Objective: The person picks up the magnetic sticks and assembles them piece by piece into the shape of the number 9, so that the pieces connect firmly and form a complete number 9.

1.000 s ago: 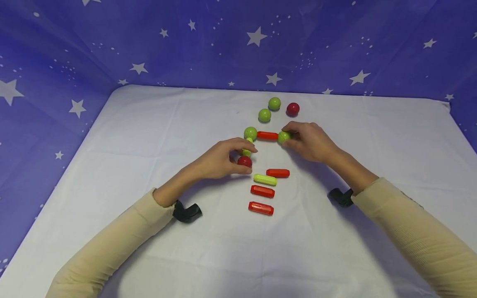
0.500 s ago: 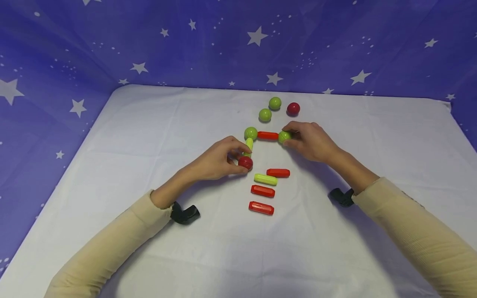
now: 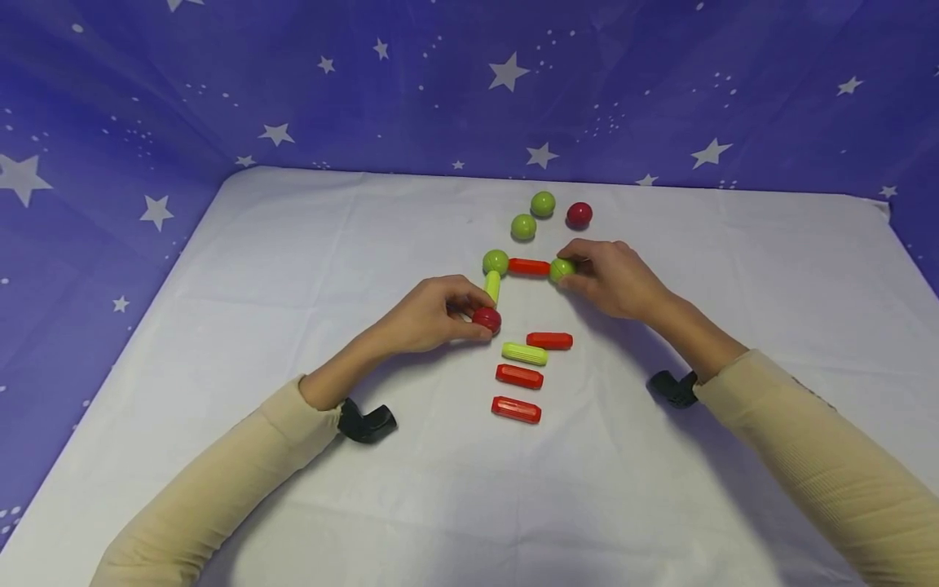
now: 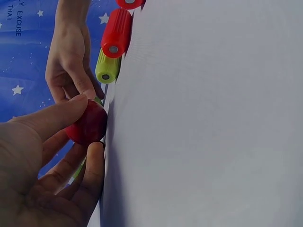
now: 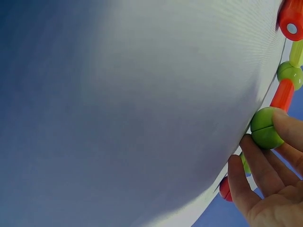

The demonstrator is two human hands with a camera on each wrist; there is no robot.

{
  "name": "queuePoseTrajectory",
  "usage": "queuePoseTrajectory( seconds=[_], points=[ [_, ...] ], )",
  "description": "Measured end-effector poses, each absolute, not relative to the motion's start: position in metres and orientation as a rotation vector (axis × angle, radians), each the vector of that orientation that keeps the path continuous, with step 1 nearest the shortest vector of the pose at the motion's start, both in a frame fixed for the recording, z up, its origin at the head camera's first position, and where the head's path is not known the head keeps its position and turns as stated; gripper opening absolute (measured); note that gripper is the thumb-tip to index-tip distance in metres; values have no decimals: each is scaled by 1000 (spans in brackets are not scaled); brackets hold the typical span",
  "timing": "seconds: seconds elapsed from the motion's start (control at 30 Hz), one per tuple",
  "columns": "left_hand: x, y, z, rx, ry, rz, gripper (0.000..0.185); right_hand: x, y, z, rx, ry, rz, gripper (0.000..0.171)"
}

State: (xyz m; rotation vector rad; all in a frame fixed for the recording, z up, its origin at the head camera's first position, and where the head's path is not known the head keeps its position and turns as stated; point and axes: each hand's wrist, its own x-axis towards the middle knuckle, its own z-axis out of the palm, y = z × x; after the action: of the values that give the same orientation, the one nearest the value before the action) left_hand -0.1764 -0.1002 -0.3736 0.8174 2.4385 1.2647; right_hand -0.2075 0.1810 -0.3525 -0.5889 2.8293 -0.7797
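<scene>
While left hand pinches glossy red ball, right hand grips green ball.

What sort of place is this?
Possibly a small play or filming corner: a star-printed blue-purple backdrop behind a white-covered table, with magnetic-looking toy balls and rods.

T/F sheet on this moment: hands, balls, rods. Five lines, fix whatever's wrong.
1. The left hand holds a red ball. True.
2. The right hand is empty. False: the right hand holds a green ball.
3. A red rod lies between the green ball and the corner ball. True.
4. All four loose rods are red. False: three of the loose rods are red, and one is a yellow rod.
5. The loose red one among the balls lies beyond the red rod in the head view. True.
</scene>
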Motion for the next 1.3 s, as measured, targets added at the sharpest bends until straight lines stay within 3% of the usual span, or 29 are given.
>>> queuePoseTrajectory(
  seconds=[0.6,0.9,1.3],
  points=[
    [-179,-100,-378,727,2399,1295,36,-207,180,-352,-571,2831,-761,37],
    [-178,-101,-379,706,2378,1318,36,-194,185,-336,-556,2787,-748,51],
    [-179,-100,-379,677,2371,1346,35,-141,186,-337,-722,2649,-992,30]
  ],
)
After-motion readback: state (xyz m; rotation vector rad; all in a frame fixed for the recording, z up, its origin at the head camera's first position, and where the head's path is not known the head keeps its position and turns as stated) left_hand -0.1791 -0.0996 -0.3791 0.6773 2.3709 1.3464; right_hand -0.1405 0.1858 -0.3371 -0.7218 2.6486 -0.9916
